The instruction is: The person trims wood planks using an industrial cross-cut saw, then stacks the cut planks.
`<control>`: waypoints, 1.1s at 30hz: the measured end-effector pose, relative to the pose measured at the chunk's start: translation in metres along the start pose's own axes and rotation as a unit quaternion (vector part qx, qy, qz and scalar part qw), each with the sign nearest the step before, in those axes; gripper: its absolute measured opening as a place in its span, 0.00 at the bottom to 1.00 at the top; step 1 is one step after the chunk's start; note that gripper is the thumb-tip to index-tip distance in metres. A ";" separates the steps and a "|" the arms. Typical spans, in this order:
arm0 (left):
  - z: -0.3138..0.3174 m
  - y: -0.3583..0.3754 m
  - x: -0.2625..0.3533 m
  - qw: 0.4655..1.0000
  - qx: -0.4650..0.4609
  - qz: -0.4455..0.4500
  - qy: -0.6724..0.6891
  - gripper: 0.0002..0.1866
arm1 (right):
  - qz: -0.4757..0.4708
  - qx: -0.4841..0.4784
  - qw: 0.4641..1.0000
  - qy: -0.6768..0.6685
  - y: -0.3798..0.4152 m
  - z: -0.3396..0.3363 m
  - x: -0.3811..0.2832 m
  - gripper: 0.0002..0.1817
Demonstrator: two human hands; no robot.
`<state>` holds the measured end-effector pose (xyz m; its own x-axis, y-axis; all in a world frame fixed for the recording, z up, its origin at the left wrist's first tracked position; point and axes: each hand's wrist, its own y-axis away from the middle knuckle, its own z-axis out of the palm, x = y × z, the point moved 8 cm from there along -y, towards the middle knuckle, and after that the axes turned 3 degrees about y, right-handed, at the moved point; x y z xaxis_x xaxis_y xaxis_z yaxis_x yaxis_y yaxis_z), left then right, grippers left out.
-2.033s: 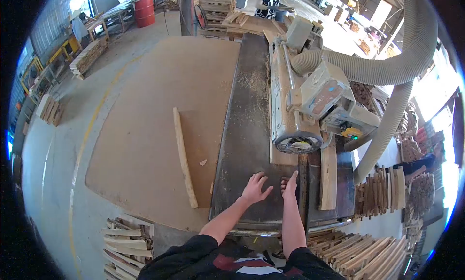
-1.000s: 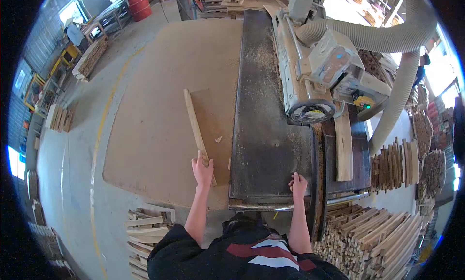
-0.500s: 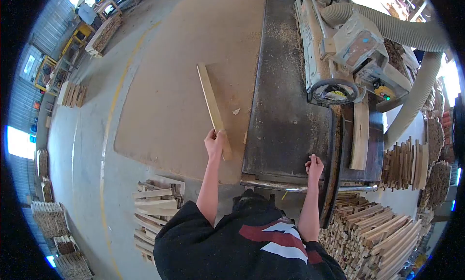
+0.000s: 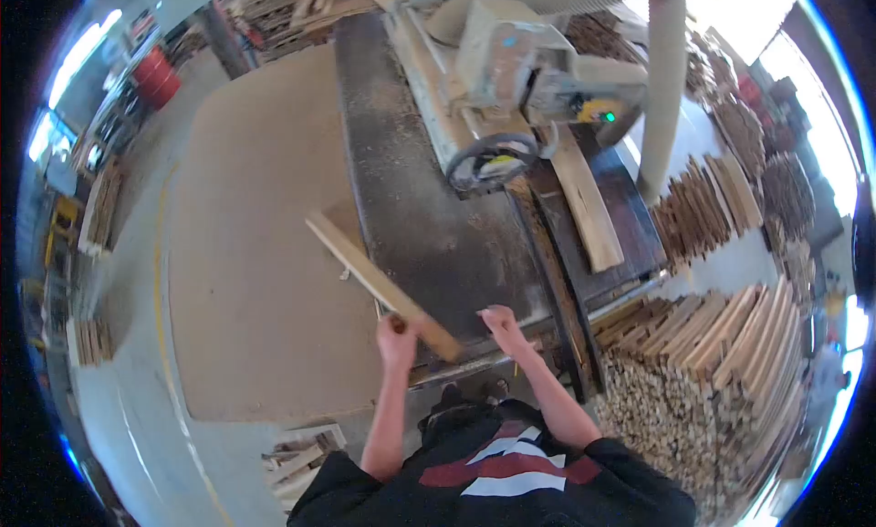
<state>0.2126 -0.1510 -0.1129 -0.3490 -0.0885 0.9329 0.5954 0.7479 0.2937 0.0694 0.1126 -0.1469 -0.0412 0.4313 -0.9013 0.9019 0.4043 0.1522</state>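
My left hand (image 4: 397, 343) is closed around a wooden strip (image 4: 360, 270) near its lower end. The strip slants from upper left to lower right, its near end over the front part of the dark machine table (image 4: 424, 240). To the right of that end, my right hand (image 4: 503, 328) hovers over the table with its fingers curled in; I see nothing in them and it does not touch the strip. Beyond the hands stands a woodworking machine with a handwheel (image 4: 493, 165). A wider board (image 4: 584, 198) lies by the machine, right of the dark rail (image 4: 557, 285).
A large brown board surface (image 4: 260, 253) adjoins the table on the left. Stacked wooden strips (image 4: 693, 381) rise at the lower right, and a smaller pile (image 4: 301, 459) lies at the lower left. A thick hose (image 4: 664, 89) hangs beside the machine. A red drum (image 4: 156, 78) stands far left.
My view has turned to the right. My left hand has carried the strip rightward from over the brown surface to the dark table, tilting it more, and my hands are closer together.
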 end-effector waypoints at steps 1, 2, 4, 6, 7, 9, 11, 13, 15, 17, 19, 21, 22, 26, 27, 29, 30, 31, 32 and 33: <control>0.031 0.023 0.003 0.997 -0.068 0.020 -0.018 0.18 | 0.076 -0.052 0.994 -0.060 0.005 0.010 -0.003 0.22; 0.064 0.043 -0.009 0.990 -0.139 0.029 0.026 0.16 | 0.145 -0.107 0.976 -0.121 0.013 0.017 -0.010 0.25; 0.115 0.092 0.007 0.965 -0.257 0.042 0.028 0.19 | 0.157 -0.134 0.978 0.035 0.026 -0.007 -0.026 0.27; 0.144 0.126 -0.002 0.943 -0.331 0.019 0.011 0.24 | 0.149 -0.089 0.957 0.234 0.040 -0.041 -0.034 0.30; 0.152 0.137 -0.001 0.937 -0.345 0.033 -0.036 0.27 | 0.130 -0.016 0.954 0.270 0.056 -0.062 -0.033 0.31; 0.166 0.149 -0.017 0.930 -0.359 0.069 0.025 0.27 | 0.060 0.027 0.968 0.244 0.074 -0.086 -0.006 0.29; 0.180 0.158 -0.008 0.917 -0.377 0.097 0.091 0.27 | 0.059 0.040 0.970 0.231 0.092 -0.112 -0.003 0.30; 0.178 0.160 0.009 0.884 -0.430 0.147 -0.112 0.25 | 0.066 0.056 0.973 0.214 0.111 -0.144 -0.015 0.30; 0.173 0.153 0.009 0.886 -0.409 0.183 -0.118 0.23 | 0.053 0.161 0.957 0.237 0.129 -0.181 -0.037 0.30; 0.162 0.142 -0.004 0.885 -0.361 0.225 -0.190 0.21 | 0.038 0.196 0.948 0.248 0.138 -0.205 -0.033 0.30; 0.142 0.138 0.001 0.916 -0.298 0.191 -0.190 0.19 | 0.053 0.237 0.934 0.261 0.146 -0.231 -0.026 0.31; 0.126 0.139 0.010 0.931 -0.255 0.187 -0.185 0.19 | 0.040 0.270 0.926 0.259 0.144 -0.246 -0.016 0.29; 0.111 0.141 0.013 0.944 -0.206 0.186 -0.177 0.19 | 0.021 0.303 0.917 0.259 0.148 -0.252 -0.013 0.27; 0.077 0.153 -0.005 0.973 -0.109 0.134 -0.155 0.17 | -0.059 0.290 0.920 0.258 0.136 -0.268 0.006 0.16; 0.075 0.160 -0.013 0.971 -0.113 0.133 -0.160 0.17 | -0.053 0.291 0.920 0.256 0.139 -0.269 0.014 0.16; 0.068 0.165 -0.023 0.976 -0.087 0.105 -0.171 0.18 | -0.053 0.296 0.925 0.232 0.140 -0.273 0.017 0.15; 0.067 0.169 -0.025 0.975 -0.087 0.103 -0.175 0.18 | -0.050 0.294 0.926 0.230 0.143 -0.272 0.015 0.15; 0.070 0.173 -0.028 0.976 -0.096 0.096 -0.169 0.17 | -0.047 0.305 0.927 0.213 0.147 -0.272 0.014 0.14; 0.074 0.172 -0.029 0.977 -0.104 0.091 -0.160 0.17 | -0.049 0.317 0.926 0.197 0.146 -0.273 0.012 0.13; 0.075 0.167 -0.030 0.978 -0.100 0.096 -0.158 0.17 | -0.055 0.318 0.926 0.196 0.143 -0.270 0.013 0.13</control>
<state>0.2685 0.0259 -0.1076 -0.4043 0.2709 0.8736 0.7905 0.5840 0.1847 0.0816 0.3942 -0.0272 -0.1880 0.7260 -0.6615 0.9486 -0.0403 -0.3138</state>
